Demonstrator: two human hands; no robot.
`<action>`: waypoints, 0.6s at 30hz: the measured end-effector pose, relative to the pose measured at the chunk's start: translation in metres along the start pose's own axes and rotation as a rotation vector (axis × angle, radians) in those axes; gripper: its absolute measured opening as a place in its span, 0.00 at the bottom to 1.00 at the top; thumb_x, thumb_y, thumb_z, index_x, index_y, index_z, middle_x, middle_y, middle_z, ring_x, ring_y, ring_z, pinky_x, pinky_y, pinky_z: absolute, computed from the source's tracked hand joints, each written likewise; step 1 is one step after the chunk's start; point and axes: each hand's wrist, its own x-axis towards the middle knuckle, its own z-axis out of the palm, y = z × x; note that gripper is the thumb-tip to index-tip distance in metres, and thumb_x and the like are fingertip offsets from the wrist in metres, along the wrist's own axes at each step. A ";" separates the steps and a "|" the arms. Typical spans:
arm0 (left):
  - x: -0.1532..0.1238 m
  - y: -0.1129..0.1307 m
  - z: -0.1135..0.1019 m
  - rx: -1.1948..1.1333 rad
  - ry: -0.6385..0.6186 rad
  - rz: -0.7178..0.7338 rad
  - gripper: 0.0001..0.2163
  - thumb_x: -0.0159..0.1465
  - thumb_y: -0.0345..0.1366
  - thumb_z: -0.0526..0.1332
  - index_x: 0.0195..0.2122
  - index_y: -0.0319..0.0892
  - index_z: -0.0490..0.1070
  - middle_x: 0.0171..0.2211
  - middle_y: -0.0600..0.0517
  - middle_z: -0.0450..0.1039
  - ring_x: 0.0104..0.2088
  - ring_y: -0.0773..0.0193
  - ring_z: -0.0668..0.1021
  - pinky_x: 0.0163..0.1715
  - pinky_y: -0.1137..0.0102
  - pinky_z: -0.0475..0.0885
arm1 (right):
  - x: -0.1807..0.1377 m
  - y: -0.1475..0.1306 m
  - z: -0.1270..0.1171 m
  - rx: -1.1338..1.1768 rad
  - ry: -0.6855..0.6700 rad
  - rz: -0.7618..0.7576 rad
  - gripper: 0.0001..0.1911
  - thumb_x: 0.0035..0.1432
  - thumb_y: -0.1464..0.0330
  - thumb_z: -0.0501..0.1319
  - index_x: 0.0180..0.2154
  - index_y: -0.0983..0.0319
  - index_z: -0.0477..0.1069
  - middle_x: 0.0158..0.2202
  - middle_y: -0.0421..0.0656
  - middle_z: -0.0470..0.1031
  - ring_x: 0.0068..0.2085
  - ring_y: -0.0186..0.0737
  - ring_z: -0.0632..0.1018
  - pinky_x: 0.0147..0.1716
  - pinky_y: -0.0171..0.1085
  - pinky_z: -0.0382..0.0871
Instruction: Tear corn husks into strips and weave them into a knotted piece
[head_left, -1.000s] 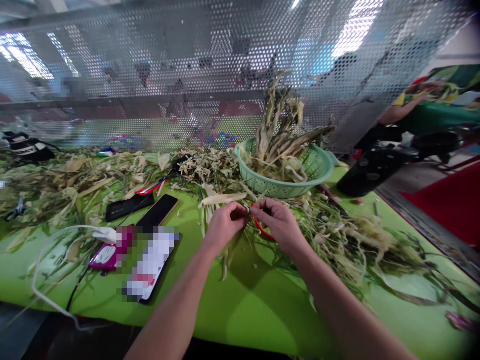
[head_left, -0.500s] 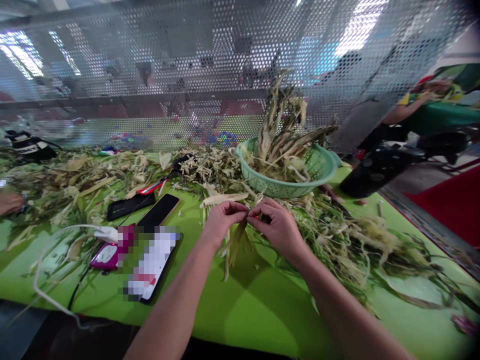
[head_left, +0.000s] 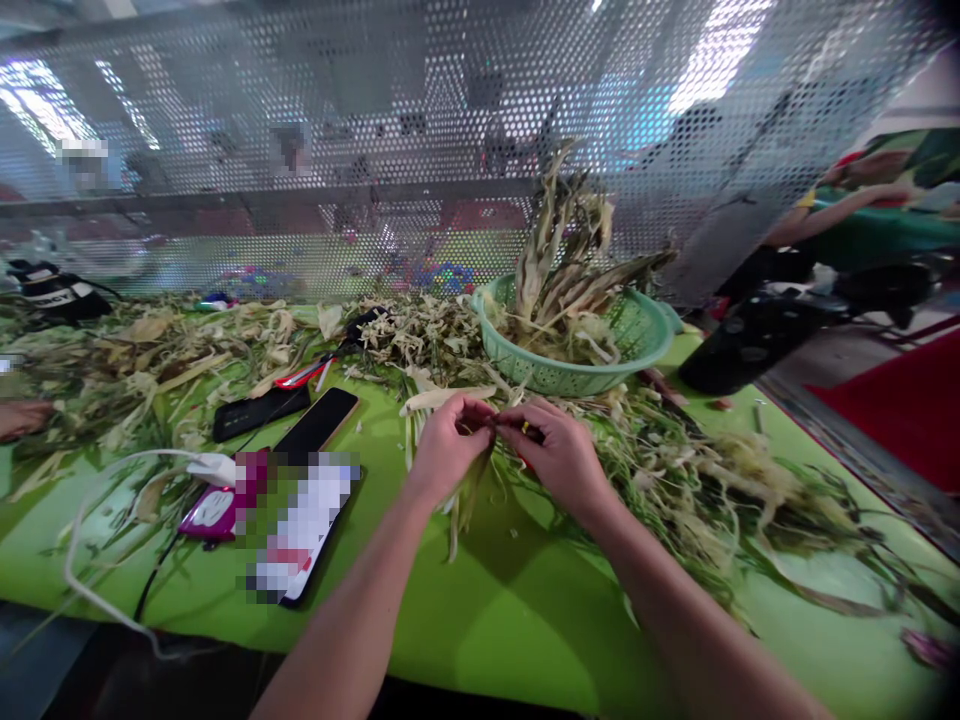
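Note:
My left hand (head_left: 448, 447) and my right hand (head_left: 559, 452) meet over the green table (head_left: 487, 610), just in front of a green plastic basket (head_left: 645, 345). Both are pinched on a bundle of pale green and dry leaf strips (head_left: 466, 495) that hangs down from the fingers to the table. A bit of red and yellow shows under my right fingers; I cannot make out what it is. The basket holds dry husk-like leaves (head_left: 559, 270) that stand up above its rim.
Loose leaf scraps (head_left: 720, 480) cover the table to the right and along the back left. Two phones (head_left: 319, 425), a pink device with a white cable (head_left: 210, 510) and red-handled scissors (head_left: 304, 375) lie at left. A perforated metal screen (head_left: 375, 150) stands behind. Another person's arm (head_left: 840, 210) is at far right.
The red ring-like thing seen under my right hand a second ago is now mostly hidden. My hands have drawn closer together on the leaf bundle; the bundle hangs lower.

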 end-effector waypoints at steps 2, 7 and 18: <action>-0.001 0.002 0.001 0.078 0.031 0.041 0.08 0.55 0.27 0.63 0.36 0.41 0.72 0.34 0.52 0.75 0.35 0.66 0.76 0.39 0.71 0.69 | 0.000 0.000 0.000 -0.043 0.013 0.006 0.03 0.58 0.71 0.62 0.34 0.61 0.76 0.31 0.43 0.75 0.33 0.40 0.75 0.34 0.35 0.66; -0.002 0.003 0.001 0.128 0.047 0.063 0.06 0.56 0.29 0.64 0.35 0.41 0.72 0.33 0.52 0.75 0.36 0.66 0.76 0.40 0.70 0.69 | -0.001 -0.003 0.001 -0.163 0.032 -0.012 0.03 0.57 0.72 0.61 0.32 0.62 0.73 0.30 0.42 0.73 0.32 0.39 0.74 0.31 0.34 0.64; 0.001 -0.001 -0.001 -0.242 -0.021 -0.150 0.07 0.59 0.35 0.64 0.37 0.39 0.73 0.31 0.51 0.75 0.34 0.66 0.78 0.42 0.67 0.71 | -0.004 -0.007 0.003 -0.180 0.112 -0.017 0.03 0.58 0.72 0.60 0.31 0.62 0.70 0.30 0.41 0.70 0.30 0.37 0.72 0.30 0.34 0.64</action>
